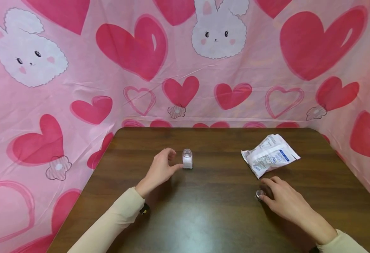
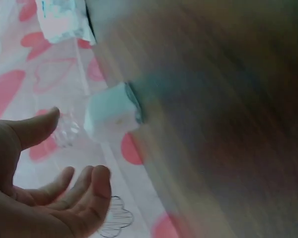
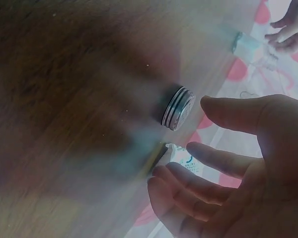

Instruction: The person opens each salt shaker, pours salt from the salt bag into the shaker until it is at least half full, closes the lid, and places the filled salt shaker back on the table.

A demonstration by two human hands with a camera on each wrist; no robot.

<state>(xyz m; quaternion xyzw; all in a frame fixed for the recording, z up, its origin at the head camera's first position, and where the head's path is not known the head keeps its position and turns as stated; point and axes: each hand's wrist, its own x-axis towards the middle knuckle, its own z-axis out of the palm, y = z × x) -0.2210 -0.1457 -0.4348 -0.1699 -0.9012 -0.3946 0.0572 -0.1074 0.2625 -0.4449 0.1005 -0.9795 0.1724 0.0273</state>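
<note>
A small clear glass jar [image 1: 187, 162] with white contents and no lid stands upright left of the table's middle. My left hand [image 1: 161, 167] is just to its left, thumb and fingers spread; in the left wrist view a gap shows between the fingers and the jar [image 2: 111, 111]. A silver ridged metal lid [image 3: 178, 110] lies flat on the table at the right. Beside that lid, my right hand [image 1: 286, 198] has its thumb close to the rim and its fingers loosely bent, holding nothing. In the right wrist view the thumb looks apart from the lid.
A white printed packet [image 1: 270, 154] lies beyond the right hand, towards the back right of the brown wooden table [image 1: 216, 196]. Pink cloth [image 1: 178, 63] with hearts and rabbits hangs behind the table and along both sides.
</note>
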